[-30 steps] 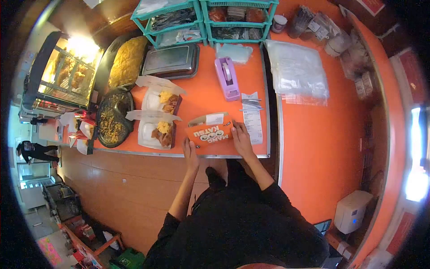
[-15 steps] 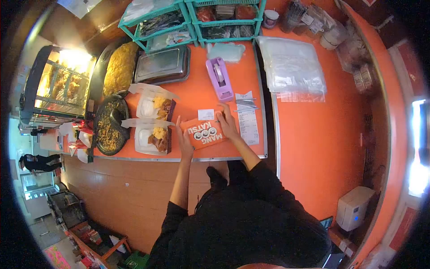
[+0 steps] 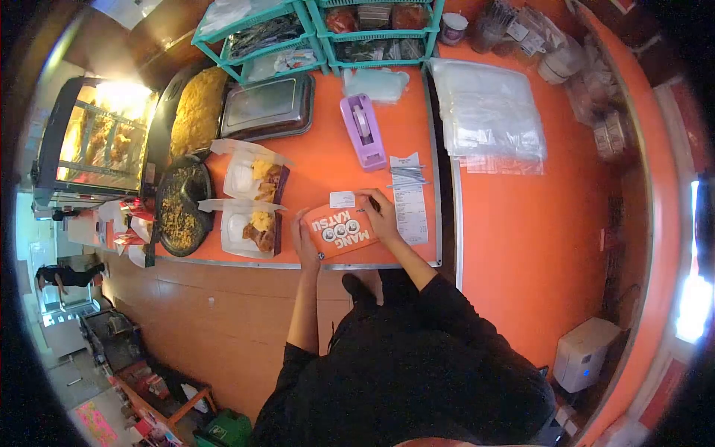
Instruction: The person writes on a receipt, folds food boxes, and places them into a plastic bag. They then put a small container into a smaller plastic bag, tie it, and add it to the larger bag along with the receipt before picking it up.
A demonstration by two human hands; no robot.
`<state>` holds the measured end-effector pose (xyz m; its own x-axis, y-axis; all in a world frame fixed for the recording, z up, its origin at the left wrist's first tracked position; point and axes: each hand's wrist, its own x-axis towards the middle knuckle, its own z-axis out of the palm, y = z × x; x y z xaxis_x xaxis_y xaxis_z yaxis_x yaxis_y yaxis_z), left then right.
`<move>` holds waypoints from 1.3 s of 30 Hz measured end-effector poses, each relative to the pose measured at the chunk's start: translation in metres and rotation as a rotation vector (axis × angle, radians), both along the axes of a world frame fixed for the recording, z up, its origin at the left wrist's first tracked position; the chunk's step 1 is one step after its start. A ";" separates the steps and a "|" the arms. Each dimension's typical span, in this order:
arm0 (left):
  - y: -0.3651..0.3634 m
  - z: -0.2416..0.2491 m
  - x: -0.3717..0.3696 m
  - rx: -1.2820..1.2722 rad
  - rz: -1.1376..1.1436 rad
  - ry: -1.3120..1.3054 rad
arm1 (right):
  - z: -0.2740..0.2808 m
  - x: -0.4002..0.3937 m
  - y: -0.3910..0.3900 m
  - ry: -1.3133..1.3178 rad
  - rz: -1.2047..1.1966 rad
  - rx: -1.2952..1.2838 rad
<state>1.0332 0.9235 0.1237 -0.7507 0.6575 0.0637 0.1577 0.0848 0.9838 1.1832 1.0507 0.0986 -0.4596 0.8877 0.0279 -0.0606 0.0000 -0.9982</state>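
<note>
A closed orange takeout box [image 3: 339,223] with white "MANG KATSU" lettering lies on the orange counter in front of me. Along its left side, my left hand [image 3: 307,243] grips the edge. My right hand [image 3: 383,219] wraps the right side, its fingers bent over the upper right corner. A small white printed slip [image 3: 342,199] sits at the box's far edge. Just right of my right hand is a long receipt [image 3: 410,212] with thin grey strips [image 3: 408,175] across its top. Beyond the box stands a purple tape dispenser [image 3: 363,132].
To the left, two open boxes [image 3: 246,237] hold rice and fried food. Past them are a black pan [image 3: 184,223], a lidded tray [image 3: 268,108] and a lit food warmer [image 3: 97,141]. Plastic bags [image 3: 488,108] lie on the right counter; teal racks [image 3: 320,37] stand behind.
Both hands stay at the sides of the box. The fingers of my right hand have bent in more over its upper right corner. The person far left has shifted posture.
</note>
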 end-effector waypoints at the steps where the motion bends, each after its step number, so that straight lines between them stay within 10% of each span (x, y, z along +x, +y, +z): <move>1: -0.002 -0.004 -0.003 0.008 -0.068 0.045 | -0.002 0.000 0.001 -0.020 0.013 -0.015; 17: -0.003 -0.031 -0.005 -0.049 0.007 -0.058 | 0.011 -0.007 0.001 -0.375 -0.069 0.217; 19: -0.005 -0.032 -0.010 -0.094 -0.052 -0.006 | 0.014 -0.009 0.003 -0.582 -0.192 0.927; 25: -0.005 -0.042 -0.014 -0.124 -0.031 -0.016 | 0.037 -0.017 0.002 -0.668 0.433 0.707; 29: -0.004 -0.040 -0.013 -0.146 -0.015 -0.020 | 0.021 -0.019 0.002 -0.559 0.206 1.020; 34: -0.008 -0.045 -0.011 -0.051 -0.033 -0.073 | 0.027 -0.036 0.026 -0.737 0.472 0.434; 39: -0.008 -0.057 -0.014 -0.085 0.010 -0.044 | 0.017 -0.028 0.026 -0.767 0.426 0.493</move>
